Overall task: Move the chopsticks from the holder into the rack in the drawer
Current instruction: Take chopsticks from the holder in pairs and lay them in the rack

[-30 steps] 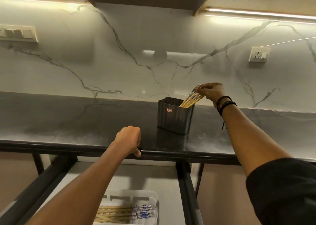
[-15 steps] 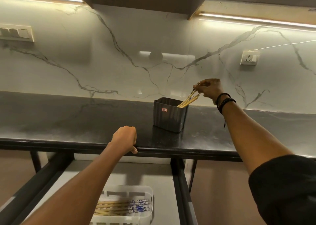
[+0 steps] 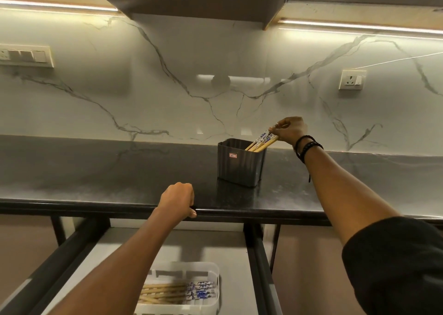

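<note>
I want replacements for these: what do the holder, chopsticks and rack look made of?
Holder: dark grey, likely plastic, with ribbed matte walls and a small label. Chopsticks: pale wood or bamboo, by the tan shafts; tops printed blue and white. Rack: translucent white plastic, by its see-through rim.

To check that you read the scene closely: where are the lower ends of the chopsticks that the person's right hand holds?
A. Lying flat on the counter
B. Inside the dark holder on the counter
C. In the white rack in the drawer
B: the right hand pinches the patterned upper ends of the chopsticks, which slant down into the holder on the counter.
</note>
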`<state>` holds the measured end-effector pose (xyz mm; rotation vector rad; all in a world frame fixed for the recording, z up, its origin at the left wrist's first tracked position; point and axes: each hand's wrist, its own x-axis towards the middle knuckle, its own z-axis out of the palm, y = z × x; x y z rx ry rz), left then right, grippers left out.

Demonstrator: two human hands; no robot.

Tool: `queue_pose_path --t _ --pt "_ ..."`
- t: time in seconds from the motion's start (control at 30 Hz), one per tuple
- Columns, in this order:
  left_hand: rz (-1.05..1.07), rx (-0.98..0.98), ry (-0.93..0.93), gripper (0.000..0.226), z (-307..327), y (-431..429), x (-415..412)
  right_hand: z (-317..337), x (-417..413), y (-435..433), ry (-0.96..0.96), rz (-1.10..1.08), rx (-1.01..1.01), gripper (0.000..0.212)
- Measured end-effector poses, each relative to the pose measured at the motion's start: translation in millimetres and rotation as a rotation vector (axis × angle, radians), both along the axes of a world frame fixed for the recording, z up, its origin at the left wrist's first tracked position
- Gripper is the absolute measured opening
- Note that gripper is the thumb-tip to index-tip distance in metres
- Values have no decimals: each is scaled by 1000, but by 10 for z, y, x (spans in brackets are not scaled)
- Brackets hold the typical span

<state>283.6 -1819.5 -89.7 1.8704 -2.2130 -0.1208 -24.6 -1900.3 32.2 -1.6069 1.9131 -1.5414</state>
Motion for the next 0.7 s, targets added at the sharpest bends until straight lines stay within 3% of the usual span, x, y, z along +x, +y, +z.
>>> queue_pose_path --t 0.3,0.7 --pt "-7 -19 8 30 -28 16 12 9 118 107 199 48 -118 28" --pt "-5 -20 12 27 -52 58 4 134 262 171 562 178 -34 27"
